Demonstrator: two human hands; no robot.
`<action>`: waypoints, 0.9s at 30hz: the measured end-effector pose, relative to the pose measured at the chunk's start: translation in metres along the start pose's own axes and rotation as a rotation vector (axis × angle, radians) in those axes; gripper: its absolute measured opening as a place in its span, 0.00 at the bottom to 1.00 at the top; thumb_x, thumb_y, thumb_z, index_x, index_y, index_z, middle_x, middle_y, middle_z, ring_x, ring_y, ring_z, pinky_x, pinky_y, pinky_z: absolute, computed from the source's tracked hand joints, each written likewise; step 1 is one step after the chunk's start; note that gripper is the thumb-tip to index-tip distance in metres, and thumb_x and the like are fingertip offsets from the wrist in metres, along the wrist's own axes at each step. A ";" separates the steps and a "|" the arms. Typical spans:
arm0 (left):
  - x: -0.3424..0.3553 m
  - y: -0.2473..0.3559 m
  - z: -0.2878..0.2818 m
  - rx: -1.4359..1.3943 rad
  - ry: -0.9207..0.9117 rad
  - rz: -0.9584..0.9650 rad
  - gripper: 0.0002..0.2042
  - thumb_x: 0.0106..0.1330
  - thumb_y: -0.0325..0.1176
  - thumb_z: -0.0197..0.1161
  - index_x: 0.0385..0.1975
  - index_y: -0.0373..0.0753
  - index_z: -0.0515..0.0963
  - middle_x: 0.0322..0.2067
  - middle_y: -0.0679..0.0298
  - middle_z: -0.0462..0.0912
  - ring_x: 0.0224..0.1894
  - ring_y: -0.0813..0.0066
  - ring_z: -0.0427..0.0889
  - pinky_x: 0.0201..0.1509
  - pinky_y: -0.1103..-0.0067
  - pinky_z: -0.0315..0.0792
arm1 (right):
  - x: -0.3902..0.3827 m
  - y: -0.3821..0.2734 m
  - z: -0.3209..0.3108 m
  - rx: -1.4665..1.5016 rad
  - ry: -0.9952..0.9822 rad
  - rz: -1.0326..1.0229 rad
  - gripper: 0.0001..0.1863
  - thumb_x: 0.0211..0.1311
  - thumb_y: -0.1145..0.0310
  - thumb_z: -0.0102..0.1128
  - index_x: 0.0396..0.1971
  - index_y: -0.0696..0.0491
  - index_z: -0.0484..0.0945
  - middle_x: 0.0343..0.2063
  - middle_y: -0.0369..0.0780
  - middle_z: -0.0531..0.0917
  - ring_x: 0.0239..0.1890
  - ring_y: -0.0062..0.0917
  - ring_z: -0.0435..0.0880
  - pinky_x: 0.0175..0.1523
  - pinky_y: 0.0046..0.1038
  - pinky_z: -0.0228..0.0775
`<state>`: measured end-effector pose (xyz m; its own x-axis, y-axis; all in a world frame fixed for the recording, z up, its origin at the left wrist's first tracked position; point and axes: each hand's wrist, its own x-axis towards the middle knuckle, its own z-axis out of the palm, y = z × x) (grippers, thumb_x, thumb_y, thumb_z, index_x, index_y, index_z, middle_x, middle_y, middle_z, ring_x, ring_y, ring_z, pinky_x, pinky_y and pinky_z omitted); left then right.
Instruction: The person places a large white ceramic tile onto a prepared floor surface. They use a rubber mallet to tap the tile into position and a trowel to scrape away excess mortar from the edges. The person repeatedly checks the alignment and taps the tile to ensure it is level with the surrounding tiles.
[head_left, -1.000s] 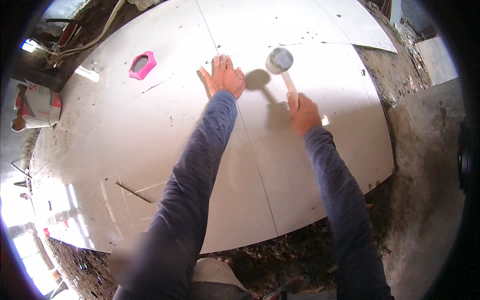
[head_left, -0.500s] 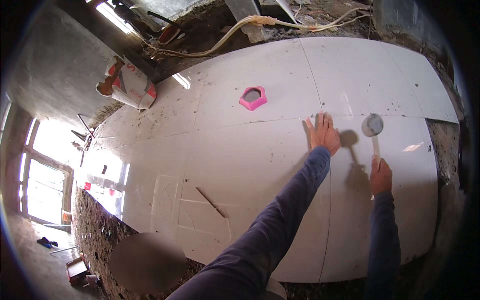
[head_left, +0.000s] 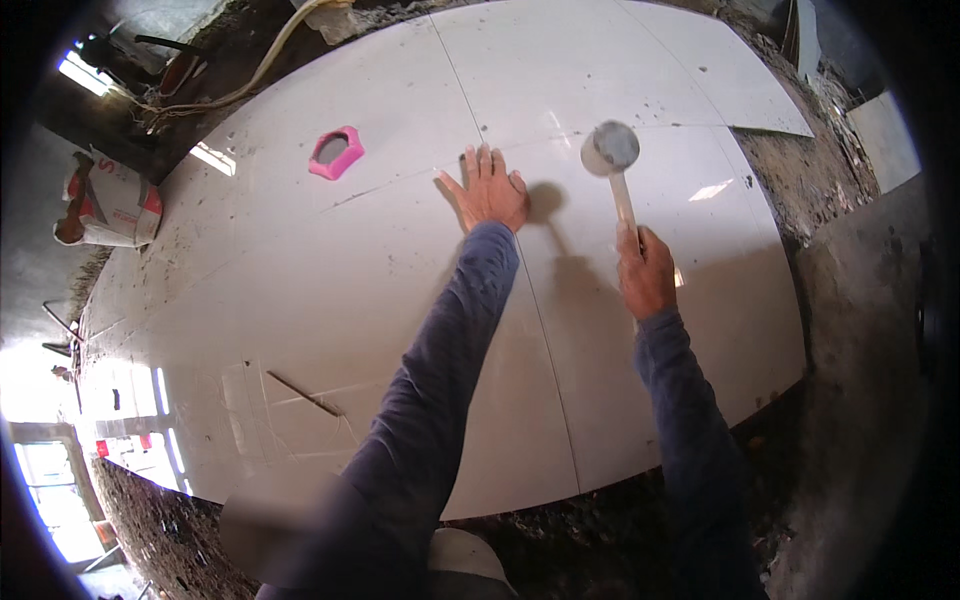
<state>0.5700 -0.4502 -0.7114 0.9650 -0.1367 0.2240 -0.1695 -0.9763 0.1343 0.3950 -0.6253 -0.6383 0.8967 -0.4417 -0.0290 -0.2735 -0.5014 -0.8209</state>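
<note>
Large white tiles [head_left: 390, 260] lie under both hands. My left hand [head_left: 485, 195] is spread flat on them, fingertips close to where two joints cross. To its right, my right hand [head_left: 645, 270] grips the pale handle of a mallet [head_left: 610, 148] with a grey cylindrical head, held over a tile with its shadow falling to the left. A pink object [head_left: 346, 157] with a grey middle rests above and left of my left hand. A thin dark stick [head_left: 303, 393] lies on the tiles left of my left forearm.
A torn white-and-red bag [head_left: 120, 215] stands at the left edge of the tiles. Cables [head_left: 265, 55] run along the rough ground at the back. A rough strip [head_left: 755, 175] and a concrete surface [head_left: 850, 330] border the tiles on the right. Bright window openings show at lower left.
The view swung toward the window side half a second ago and has swung back. My left hand remains spread on the tiles; the mallet is still in my right hand, over the same tile.
</note>
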 end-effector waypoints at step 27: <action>0.009 -0.019 0.006 -0.040 -0.101 0.031 0.24 0.77 0.45 0.42 0.70 0.49 0.67 0.72 0.71 0.65 0.76 0.69 0.57 0.75 0.37 0.43 | -0.152 0.062 -0.008 0.176 0.036 0.317 0.23 0.75 0.49 0.50 0.27 0.53 0.67 0.14 0.33 0.65 0.13 0.19 0.65 0.16 0.26 0.59</action>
<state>0.5829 -0.4336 -0.7181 0.9742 -0.1844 0.1304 -0.2050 -0.9643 0.1676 0.2386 -0.5955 -0.6804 0.7631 -0.5824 -0.2802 -0.4691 -0.2008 -0.8600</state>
